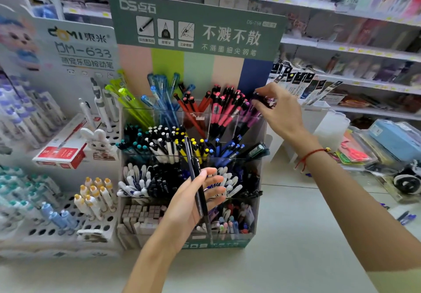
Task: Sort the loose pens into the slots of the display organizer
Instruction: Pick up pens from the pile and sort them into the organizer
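Filling the middle of the frame, the display organizer [193,147] is a tiered clear-plastic stand with a green header card printed in white characters and a back panel striped pink, lime, pale green, peach and navy. It stands on a pale surface [296,235] that runs across the lower half of the frame. Its slots step down in rows: lime, blue, red, pink-and-black and purple pens in the top row; teal-capped, white, yellow and blue pens in the second; white-and-navy and black pens in the third; erasers and mixed pens at the bottom front.

Store shelves [353,49] with packaged goods cross the upper right of the frame. A white pen display [68,49] with a cartoon animal occupies the upper left, a red and white box [61,151] and a rabbit figure [100,142] below it, and a white perforated rack [57,224] of pens fills the lower left.

The right hand [276,112], reaching in from the right with a red string bracelet [311,154] on its wrist, is at the top row's right end, its fingers [262,95] curled and pinching dark purple pens [265,101] above the purple slot.

The left hand [193,203], lower centre, is in front of the third row, palm up, with its fingers [213,182] loosely spread; the thumb [200,178] presses two black pens [197,188] against them, the pens standing nearly upright and crossing the front of the second and third rows.
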Tool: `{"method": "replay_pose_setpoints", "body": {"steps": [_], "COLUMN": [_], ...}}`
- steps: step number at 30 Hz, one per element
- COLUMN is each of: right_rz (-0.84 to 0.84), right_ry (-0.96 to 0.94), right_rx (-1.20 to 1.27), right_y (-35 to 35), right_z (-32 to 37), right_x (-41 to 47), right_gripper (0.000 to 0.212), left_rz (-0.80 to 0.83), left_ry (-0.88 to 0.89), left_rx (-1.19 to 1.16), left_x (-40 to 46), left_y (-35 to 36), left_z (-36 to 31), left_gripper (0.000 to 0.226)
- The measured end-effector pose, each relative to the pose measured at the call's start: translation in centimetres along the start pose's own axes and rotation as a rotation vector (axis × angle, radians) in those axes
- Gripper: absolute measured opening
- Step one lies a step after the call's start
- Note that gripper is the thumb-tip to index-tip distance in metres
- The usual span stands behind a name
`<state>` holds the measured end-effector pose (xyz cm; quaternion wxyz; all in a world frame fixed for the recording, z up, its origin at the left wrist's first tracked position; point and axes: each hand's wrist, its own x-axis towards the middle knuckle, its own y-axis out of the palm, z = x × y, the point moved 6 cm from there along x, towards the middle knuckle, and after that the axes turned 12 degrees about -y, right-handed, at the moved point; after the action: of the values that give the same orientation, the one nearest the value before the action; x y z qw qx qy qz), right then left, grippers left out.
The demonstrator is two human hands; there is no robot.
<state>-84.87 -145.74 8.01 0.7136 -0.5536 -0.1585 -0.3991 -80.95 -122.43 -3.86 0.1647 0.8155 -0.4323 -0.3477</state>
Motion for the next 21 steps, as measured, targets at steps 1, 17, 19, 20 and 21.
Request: {"method": "replay_pose_setpoints", "body": {"steps": [1, 17, 19, 20, 21], "right_rz": [0.001, 0.495, 0.469, 0.434, 0.403], "right_ry": [0.001, 0.234, 0.314, 0.373, 0.424], "right_rx": [-0.018, 0.519, 0.654, 0.727, 0.772], "right_y": [0.3, 8.2, 8.1, 7.9, 7.7], "right_z": [0.0, 11.9, 11.9, 11.6, 11.2], "right_x": [0.0, -12.1, -11.5, -11.2, -11.0], "right_gripper": [0.025, 0.029, 0.029, 0.027, 0.026], "left_rz": [-0.005, -0.128, -0.056, -0.017, 0.02], "left_ry": [-0.004, 0.041, 0.015, 0.011, 0.005], "left_rx": [0.003, 0.536, 0.461, 0.427, 0.406], "left_x": [0.1, -0.6, -1.4, -1.9, -2.2], "left_y": [0.0, -3.1, -2.8, -2.7, -2.8], "left_z": [0.1, -0.1, 0.0, 0.1, 0.3], "left_gripper": [0.027, 0.029, 0.025, 0.025, 0.026]}}
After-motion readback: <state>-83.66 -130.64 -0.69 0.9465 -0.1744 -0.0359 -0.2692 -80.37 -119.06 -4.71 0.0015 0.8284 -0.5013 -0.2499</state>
